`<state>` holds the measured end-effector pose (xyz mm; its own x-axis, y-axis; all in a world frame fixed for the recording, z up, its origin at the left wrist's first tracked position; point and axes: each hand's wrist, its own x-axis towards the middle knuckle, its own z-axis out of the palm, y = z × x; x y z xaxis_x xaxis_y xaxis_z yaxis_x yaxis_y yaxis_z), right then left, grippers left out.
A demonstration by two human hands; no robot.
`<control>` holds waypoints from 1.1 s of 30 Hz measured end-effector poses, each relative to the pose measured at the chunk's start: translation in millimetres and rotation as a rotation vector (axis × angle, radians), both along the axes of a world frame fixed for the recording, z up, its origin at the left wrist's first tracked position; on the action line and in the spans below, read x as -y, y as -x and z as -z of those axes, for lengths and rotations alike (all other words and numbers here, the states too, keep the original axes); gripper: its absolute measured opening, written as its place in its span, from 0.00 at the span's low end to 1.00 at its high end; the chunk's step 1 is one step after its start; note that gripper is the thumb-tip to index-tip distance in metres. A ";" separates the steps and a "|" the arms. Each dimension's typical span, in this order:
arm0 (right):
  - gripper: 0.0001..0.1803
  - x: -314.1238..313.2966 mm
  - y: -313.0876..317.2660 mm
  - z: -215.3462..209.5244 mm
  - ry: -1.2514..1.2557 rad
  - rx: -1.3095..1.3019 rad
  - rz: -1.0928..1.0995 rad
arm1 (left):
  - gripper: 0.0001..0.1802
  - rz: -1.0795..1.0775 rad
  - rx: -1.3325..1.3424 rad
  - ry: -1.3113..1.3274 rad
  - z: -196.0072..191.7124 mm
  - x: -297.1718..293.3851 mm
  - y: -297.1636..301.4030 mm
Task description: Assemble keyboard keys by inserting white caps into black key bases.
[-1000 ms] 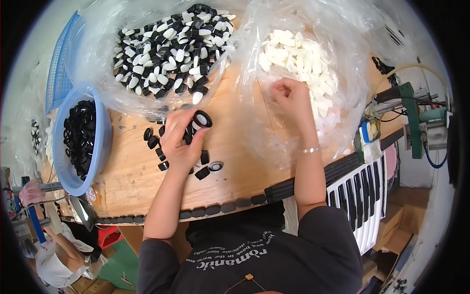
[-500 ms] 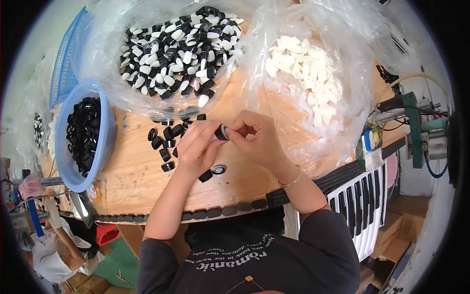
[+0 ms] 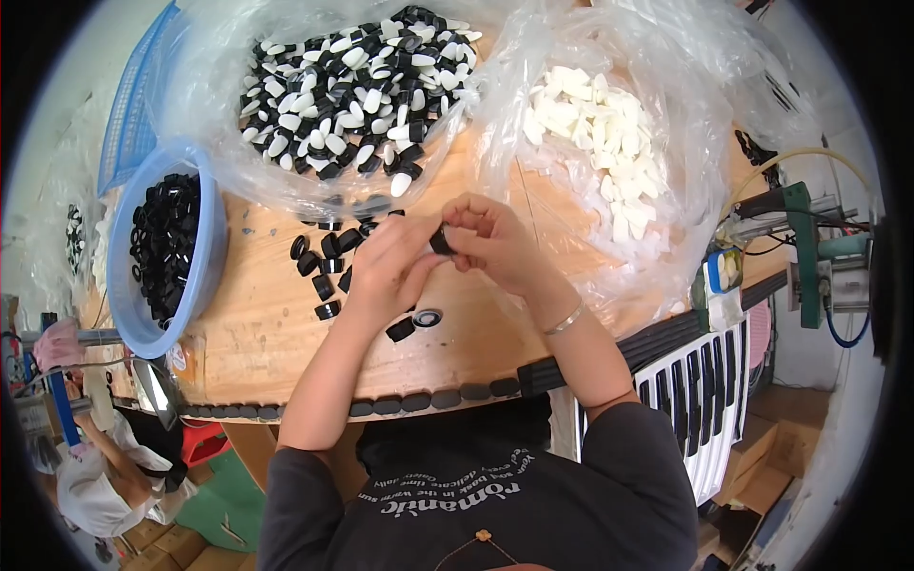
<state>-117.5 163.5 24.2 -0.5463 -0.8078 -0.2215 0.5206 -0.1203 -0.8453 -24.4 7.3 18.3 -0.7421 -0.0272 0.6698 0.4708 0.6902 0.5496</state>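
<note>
Above the middle of the wooden table [image 3: 257, 352], my two hands meet at one small black cap [image 3: 440, 240]. My left hand [image 3: 388, 266] grips the cap from its left side. The fingers of my right hand [image 3: 495, 246] are curled against its right side and cover its opening, so what lies inside is hidden. Close to my left hand, several loose black caps [image 3: 324, 285] are scattered on the wood. Just below the hands lie another black cap [image 3: 401, 329] and a black ring with a pale inner band [image 3: 427, 318].
A blue basin [image 3: 215, 238] of black caps stands at the left. Clear plastic holds a heap of black caps and white oval pieces [image 3: 357, 95] at the back, and cream-white pieces [image 3: 609, 143] farther right. A green metal fixture [image 3: 809, 257] is at the right. Someone in white [image 3: 105, 476] sits lower left.
The cap between my hands has risen slightly and turned. My right fingers, earlier pinching at its pale-rimmed opening, are now curled over that side. My left hand still holds it.
</note>
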 end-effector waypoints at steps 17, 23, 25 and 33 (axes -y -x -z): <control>0.07 6.3 -1.4 -17.5 -0.087 -0.287 0.186 | 0.08 -0.025 0.372 -0.540 -1.1 32.6 -9.4; 0.10 21.3 19.7 -39.5 -0.267 -0.409 0.109 | 0.06 -0.055 0.509 -0.275 -17.3 42.2 -13.6; 0.20 47.0 46.4 -37.8 -0.140 -0.504 0.231 | 0.07 -0.011 0.640 -0.117 -21.5 31.9 -15.3; 0.15 -16.9 103.6 -49.1 -0.539 -1.058 0.591 | 0.20 0.385 0.753 0.250 2.2 26.7 -24.1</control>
